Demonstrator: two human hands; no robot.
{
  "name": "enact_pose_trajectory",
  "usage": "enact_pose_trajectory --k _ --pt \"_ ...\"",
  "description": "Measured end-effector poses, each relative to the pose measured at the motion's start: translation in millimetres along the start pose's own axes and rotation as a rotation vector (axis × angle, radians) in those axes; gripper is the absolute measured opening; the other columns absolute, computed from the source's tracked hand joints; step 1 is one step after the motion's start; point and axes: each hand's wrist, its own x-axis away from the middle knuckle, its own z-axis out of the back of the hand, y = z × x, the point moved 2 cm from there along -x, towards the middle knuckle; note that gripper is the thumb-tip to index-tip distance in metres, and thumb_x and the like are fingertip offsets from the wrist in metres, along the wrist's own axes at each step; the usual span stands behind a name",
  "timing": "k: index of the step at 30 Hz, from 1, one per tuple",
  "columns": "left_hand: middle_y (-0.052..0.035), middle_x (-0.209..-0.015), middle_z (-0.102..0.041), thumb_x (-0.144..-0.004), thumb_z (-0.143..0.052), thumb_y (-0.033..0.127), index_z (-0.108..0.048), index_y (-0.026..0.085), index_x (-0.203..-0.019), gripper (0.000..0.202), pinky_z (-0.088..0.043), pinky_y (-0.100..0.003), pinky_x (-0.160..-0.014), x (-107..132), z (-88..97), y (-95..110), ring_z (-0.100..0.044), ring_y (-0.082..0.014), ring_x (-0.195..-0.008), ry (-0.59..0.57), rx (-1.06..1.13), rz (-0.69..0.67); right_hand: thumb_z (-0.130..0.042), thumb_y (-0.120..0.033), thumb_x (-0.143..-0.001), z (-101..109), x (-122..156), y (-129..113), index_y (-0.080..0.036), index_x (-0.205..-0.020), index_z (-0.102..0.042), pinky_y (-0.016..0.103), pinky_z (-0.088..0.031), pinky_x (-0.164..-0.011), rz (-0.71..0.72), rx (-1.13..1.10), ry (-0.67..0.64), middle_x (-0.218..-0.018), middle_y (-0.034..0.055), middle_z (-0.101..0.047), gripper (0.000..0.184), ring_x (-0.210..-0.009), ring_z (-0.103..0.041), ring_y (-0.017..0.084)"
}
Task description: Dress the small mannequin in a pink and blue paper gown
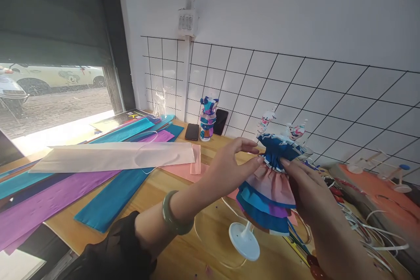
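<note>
A small doll dress (271, 181) in tiered blue, pink, teal and purple ruffles sits on a mini dress form, tilted over its round white base (244, 241). My left hand (234, 164), below a green bangle (175, 214), has its thumb pressed to the gathered waist from the left; its fingers curve up beside the dark blue top. From the right, the thumb of my right hand (308, 186) presses the same waist. The other fingers of that hand are behind the skirt, mostly hidden. Both hands hold the dress between them.
Blue, purple and cream strips (114, 157) cover the table's left side. Behind stand another dressed form (208, 118), a black phone (192, 131) and a second phone (221, 121). Loose cords and ribbons (367, 232) lie at right near an orange surface (380, 188). A wire grid lines the wall.
</note>
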Motion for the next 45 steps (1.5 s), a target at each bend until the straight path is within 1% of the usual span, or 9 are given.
enact_pose_trajectory --k 4,10,17,21,28,34,37,41,45 --pt "-0.0070 -0.103 -0.073 -0.084 -0.063 0.026 -0.070 0.018 -0.097 0.017 -0.049 -0.036 -0.095 1.6 -2.4 5.5 -0.066 -0.0207 -0.102 -0.039 -0.080 -0.074 -0.071 -0.037 -0.074 -4.3 3.1 -5.1 -0.030 -0.067 -0.070 0.035 -0.052 -0.060 -0.040 -0.085 0.055 -0.070 0.0025 -0.072 0.011 -0.072 -0.068 0.025" --pt "-0.0059 -0.095 -0.075 -0.082 -0.061 0.019 -0.072 0.018 -0.091 0.015 -0.053 -0.035 -0.087 1.9 -1.5 9.3 -0.069 -0.0201 -0.093 -0.062 -0.099 -0.116 -0.069 -0.042 -0.074 -6.2 5.5 -7.2 -0.028 -0.074 -0.073 0.036 -0.054 -0.062 -0.043 -0.079 0.041 -0.080 0.0040 -0.076 0.015 -0.080 -0.070 0.028" --pt "-0.0073 -0.093 -0.074 -0.084 -0.063 0.037 -0.072 0.017 -0.086 0.022 -0.050 -0.037 -0.090 1.1 0.9 10.7 -0.067 -0.0215 -0.094 -0.020 -0.024 0.009 -0.067 -0.043 -0.075 -8.1 8.1 -9.3 -0.026 -0.079 -0.076 0.035 -0.056 -0.063 -0.030 -0.041 0.016 -0.081 0.0038 -0.077 0.019 -0.078 -0.071 0.026" --pt "-0.0067 -0.095 -0.075 -0.079 -0.068 0.032 -0.073 0.018 -0.088 0.018 -0.050 -0.038 -0.090 -1.2 1.7 6.0 -0.067 -0.0220 -0.094 0.005 0.029 0.071 -0.064 -0.043 -0.079 -9.2 10.3 -9.1 -0.028 -0.079 -0.075 0.037 -0.058 -0.068 0.015 0.045 -0.014 -0.078 0.0029 -0.076 0.019 -0.076 -0.071 0.026" --pt "-0.0050 -0.092 -0.075 -0.076 -0.069 0.023 -0.074 0.019 -0.080 0.008 -0.052 -0.035 -0.088 -2.8 1.9 2.1 -0.068 -0.0212 -0.093 -0.024 0.065 0.035 -0.063 -0.049 -0.081 -11.4 10.1 -3.3 -0.025 -0.091 -0.075 0.035 -0.058 -0.067 0.027 0.077 -0.045 -0.084 0.0042 -0.077 0.028 -0.076 -0.072 0.025" --pt "-0.0056 -0.097 -0.074 -0.078 -0.067 0.024 -0.072 0.018 -0.090 0.014 -0.049 -0.037 -0.093 -1.5 4.4 4.4 -0.066 -0.0222 -0.098 0.018 -0.070 0.020 -0.067 -0.047 -0.078 -15.1 9.3 -3.8 -0.023 -0.090 -0.075 0.032 -0.055 -0.068 0.026 0.007 -0.035 -0.080 0.0029 -0.076 0.028 -0.072 -0.070 0.022" --pt "-0.0056 -0.099 -0.073 -0.083 -0.061 0.021 -0.072 0.018 -0.092 0.014 -0.048 -0.034 -0.091 0.0 3.5 6.9 -0.065 -0.0209 -0.099 -0.029 -0.154 -0.064 -0.069 -0.046 -0.076 -18.4 10.6 -8.1 -0.023 -0.085 -0.074 0.029 -0.053 -0.062 0.045 0.035 -0.013 -0.072 0.0013 -0.072 0.026 -0.065 -0.065 0.019" --pt "-0.0064 -0.096 -0.071 -0.088 -0.053 0.019 -0.071 0.018 -0.089 0.018 -0.048 -0.034 -0.088 0.1 1.6 7.5 -0.064 -0.0211 -0.097 -0.078 -0.263 -0.136 -0.067 -0.049 -0.077 -20.9 12.1 -10.6 -0.021 -0.074 -0.068 0.029 -0.050 -0.059 0.088 0.125 0.002 -0.066 0.0006 -0.065 0.028 -0.066 -0.062 0.019" --pt "-0.0064 -0.091 -0.069 -0.095 -0.042 0.025 -0.068 0.018 -0.089 0.027 -0.048 -0.032 -0.082 0.0 0.6 7.5 -0.063 -0.0199 -0.091 -0.094 -0.303 -0.146 -0.065 -0.048 -0.080 -22.0 10.4 -3.6 -0.021 -0.084 -0.068 0.030 -0.050 -0.067 0.090 0.117 -0.029 -0.078 0.0017 -0.067 0.028 -0.076 -0.061 0.020"
